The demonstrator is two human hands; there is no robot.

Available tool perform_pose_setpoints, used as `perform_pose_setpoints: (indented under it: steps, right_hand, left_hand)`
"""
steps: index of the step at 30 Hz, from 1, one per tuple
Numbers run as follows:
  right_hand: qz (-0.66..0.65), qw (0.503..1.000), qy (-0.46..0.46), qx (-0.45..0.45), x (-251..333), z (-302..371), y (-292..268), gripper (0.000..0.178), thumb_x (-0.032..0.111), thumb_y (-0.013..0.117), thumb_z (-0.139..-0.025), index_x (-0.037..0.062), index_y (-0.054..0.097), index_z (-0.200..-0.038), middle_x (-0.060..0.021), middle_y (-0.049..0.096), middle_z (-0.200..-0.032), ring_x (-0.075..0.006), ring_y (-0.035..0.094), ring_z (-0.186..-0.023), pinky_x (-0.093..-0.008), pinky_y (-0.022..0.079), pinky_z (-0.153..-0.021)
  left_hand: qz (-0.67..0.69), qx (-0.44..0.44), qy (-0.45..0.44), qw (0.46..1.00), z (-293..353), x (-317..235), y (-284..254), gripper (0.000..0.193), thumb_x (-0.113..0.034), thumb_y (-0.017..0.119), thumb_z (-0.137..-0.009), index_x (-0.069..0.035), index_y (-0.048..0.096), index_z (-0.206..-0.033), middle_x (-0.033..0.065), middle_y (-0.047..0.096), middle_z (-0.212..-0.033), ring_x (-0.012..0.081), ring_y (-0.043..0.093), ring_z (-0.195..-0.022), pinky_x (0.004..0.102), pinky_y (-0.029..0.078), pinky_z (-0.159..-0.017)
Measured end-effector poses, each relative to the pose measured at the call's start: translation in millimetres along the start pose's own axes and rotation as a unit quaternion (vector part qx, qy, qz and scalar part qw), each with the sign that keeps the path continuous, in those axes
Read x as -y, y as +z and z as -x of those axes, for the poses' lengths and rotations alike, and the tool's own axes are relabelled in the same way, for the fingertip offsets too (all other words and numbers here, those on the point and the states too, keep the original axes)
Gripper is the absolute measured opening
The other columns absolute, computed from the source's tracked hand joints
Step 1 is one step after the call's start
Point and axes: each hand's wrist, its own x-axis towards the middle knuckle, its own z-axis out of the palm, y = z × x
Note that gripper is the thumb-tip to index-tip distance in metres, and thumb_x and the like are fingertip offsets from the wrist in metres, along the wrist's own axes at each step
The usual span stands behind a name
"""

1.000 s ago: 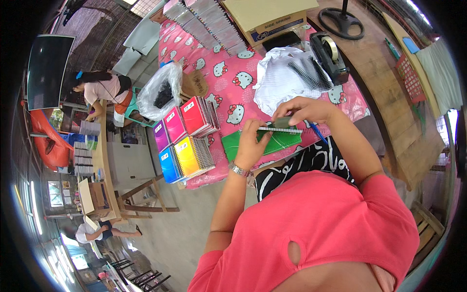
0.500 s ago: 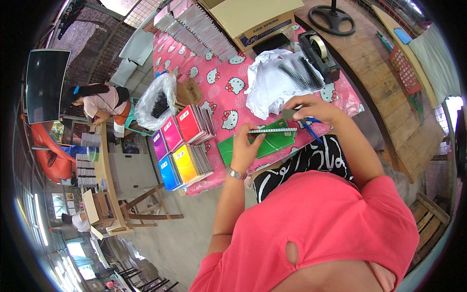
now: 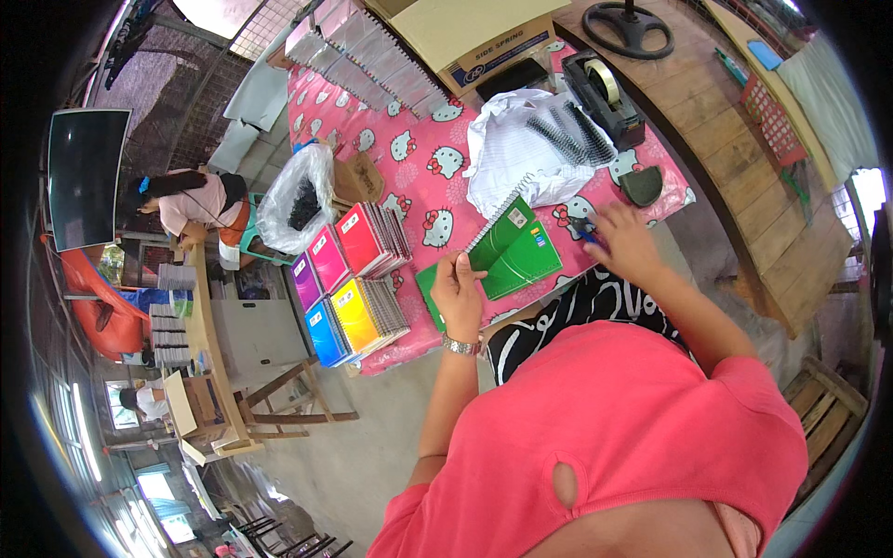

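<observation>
My left hand (image 3: 458, 290) is closed on a green notebook (image 3: 516, 223), thumb on top, holding it tilted up along its bound edge. A thin wire coil (image 3: 502, 209) runs along that edge and sticks out past the far corner. Under it, more green covers (image 3: 535, 265) lie on the table. To the right, my right hand (image 3: 625, 244) has its fingers around blue-handled pliers (image 3: 593, 236), whose jaws are partly hidden. A dark green, half-round block (image 3: 641, 186) rests on the table beyond that hand.
Stacks of coloured spiral notebooks (image 3: 358, 312) stand to the left, by a plastic bag of black coils (image 3: 302, 200). Black coils (image 3: 569, 132) lie on white cloth (image 3: 493, 139); a tape dispenser (image 3: 605, 102) and cardboard box (image 3: 498, 56) sit behind. A person (image 3: 209, 200) sits far left.
My right hand has put down the dark green block and moved nearer, onto the pliers. My left hand has turned the notebook, so its coil now points away toward the white cloth.
</observation>
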Motion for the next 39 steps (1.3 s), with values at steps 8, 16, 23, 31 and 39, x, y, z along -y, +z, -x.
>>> perform_pose_setpoints:
  steps: [8, 16, 23, 31, 39]
  right_hand:
    - [-0.117, 0.991, 0.059, -0.027, 6, 2, 4, 0.054, 0.025, 0.072, -0.079, 0.0044, 0.056, -0.127, -0.0185, 0.057, -0.119, -0.0376, 0.052, -0.115, -0.0439, 0.041, -0.101]
    - [-0.266, 0.954, -0.09, -0.108, 76, -12, -33, 0.056, 0.021, 0.075, -0.076, 0.006, 0.056, -0.127, -0.0152, 0.056, -0.119, -0.0342, 0.053, -0.109, -0.0447, 0.042, -0.098]
    - [-0.258, 0.95, -0.171, -0.046, 114, -33, -41, 0.057, 0.026, 0.075, -0.074, 0.0066, 0.058, -0.126, -0.0137, 0.056, -0.118, -0.0328, 0.052, -0.109, -0.0438, 0.043, -0.095]
    - [-0.208, 0.956, -0.205, -0.041, 122, -38, -36, 0.055, 0.027, 0.072, -0.076, 0.005, 0.061, -0.124, -0.014, 0.058, -0.116, -0.0331, 0.052, -0.109, -0.0445, 0.043, -0.096]
    - [-0.652, 0.66, 0.167, 0.333, 116, -44, -35, 0.038, 0.027, 0.065, -0.092, 0.0032, 0.065, -0.123, -0.0065, 0.069, -0.098, -0.0138, 0.063, -0.087, -0.0291, 0.05, -0.079]
  left_hand:
    - [0.024, -0.032, 0.076, 0.996, 0, 4, 5, 0.023, -0.007, 0.064, -0.095, 0.004, 0.057, -0.114, 0.0055, 0.06, -0.084, 0.008, 0.056, -0.066, 0.0259, 0.057, -0.058]
    - [0.038, -0.038, 0.118, 0.992, 1, 4, 11, 0.021, -0.007, 0.066, -0.094, 0.004, 0.059, -0.111, 0.0057, 0.061, -0.085, 0.0078, 0.058, -0.066, 0.0249, 0.056, -0.057]
    - [0.054, -0.008, 0.076, 0.996, 2, 9, 8, 0.02, -0.002, 0.063, -0.093, 0.005, 0.06, -0.112, 0.0075, 0.062, -0.088, 0.008, 0.061, -0.071, 0.025, 0.057, -0.06]
    - [-0.007, -0.023, 0.125, 0.992, 7, 16, 4, 0.02, 0.005, 0.059, -0.091, 0.005, 0.062, -0.111, 0.0072, 0.065, -0.092, 0.0102, 0.062, -0.073, 0.0248, 0.052, -0.062]
    - [-0.049, -0.073, 0.148, 0.985, 14, 5, 8, 0.017, 0.006, 0.062, -0.087, 0.005, 0.065, -0.103, 0.0076, 0.065, -0.085, 0.0129, 0.063, -0.072, 0.0262, 0.051, -0.065]
